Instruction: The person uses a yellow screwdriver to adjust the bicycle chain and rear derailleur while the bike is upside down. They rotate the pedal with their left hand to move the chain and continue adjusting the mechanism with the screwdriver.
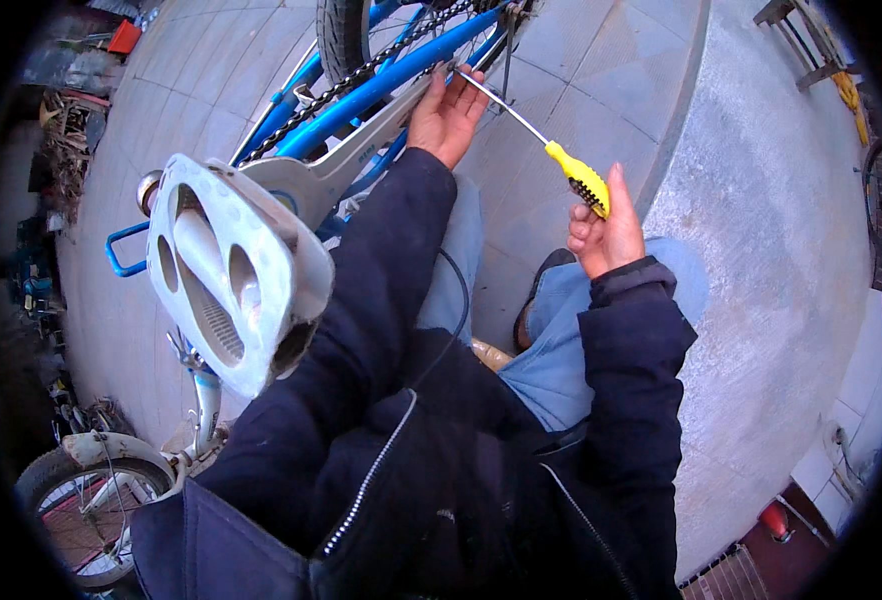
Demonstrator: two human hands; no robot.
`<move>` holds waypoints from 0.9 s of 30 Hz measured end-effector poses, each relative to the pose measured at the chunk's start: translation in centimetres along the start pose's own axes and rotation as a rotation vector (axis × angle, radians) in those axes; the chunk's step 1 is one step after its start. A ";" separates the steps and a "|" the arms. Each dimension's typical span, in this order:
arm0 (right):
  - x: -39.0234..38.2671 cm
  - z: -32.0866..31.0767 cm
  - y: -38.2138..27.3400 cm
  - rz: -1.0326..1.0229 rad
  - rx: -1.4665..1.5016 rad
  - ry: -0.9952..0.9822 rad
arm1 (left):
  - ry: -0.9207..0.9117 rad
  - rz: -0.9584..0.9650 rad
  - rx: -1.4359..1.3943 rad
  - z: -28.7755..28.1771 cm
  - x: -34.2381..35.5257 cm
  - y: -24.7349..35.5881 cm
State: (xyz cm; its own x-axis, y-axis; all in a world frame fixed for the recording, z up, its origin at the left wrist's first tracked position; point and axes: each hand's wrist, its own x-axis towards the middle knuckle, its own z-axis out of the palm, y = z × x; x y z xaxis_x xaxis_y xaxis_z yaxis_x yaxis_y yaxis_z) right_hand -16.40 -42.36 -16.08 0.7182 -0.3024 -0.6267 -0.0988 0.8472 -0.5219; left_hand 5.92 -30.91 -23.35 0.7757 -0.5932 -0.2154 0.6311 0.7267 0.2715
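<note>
The screwdriver lies slantwise between the person's two hands, above the paved floor and just beside a bicycle. Its handle is bright yellow, swelling and narrowing along its length, with a band of black ridged inlay toward the butt end. A slim, straight, silvery shaft runs from the handle up and to the left, catching the light along one side. The tip reaches the fingers of the left hand, where its shape is too small to make out.

The right hand has a closed grip on the rear of the handle: the fingers curl beneath it and the thumb stands up along its side. The left hand is raised palm inward, its fingers partly bent around the tip, at the end of the white chain guard. Whether this grip is pinching anything I cannot tell.

Next to the left hand runs the thick, glossy blue frame tube of the bicycle, with a dark chain along its far side and a black tyre beyond. A scuffed, greyish-white pedal with oval openings looms large over the left forearm. At the lower left a second wheel shows under a worn, pale mudguard. Dark sleeves cover both arms, and pale blue jeans show below.
</note>
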 end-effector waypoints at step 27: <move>-0.2 0.8 -2.0 -0.066 -0.492 -0.051 | 0.013 -0.018 0.027 0.5 -0.2 0.2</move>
State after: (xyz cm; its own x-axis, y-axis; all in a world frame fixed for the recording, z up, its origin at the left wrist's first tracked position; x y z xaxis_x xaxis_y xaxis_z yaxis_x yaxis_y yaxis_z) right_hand -15.78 -43.66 -14.40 0.7653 -0.3167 -0.5604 -0.3561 0.5169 -0.7785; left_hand 5.87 -30.78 -22.75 0.7646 -0.6010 -0.2328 0.6444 0.7064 0.2926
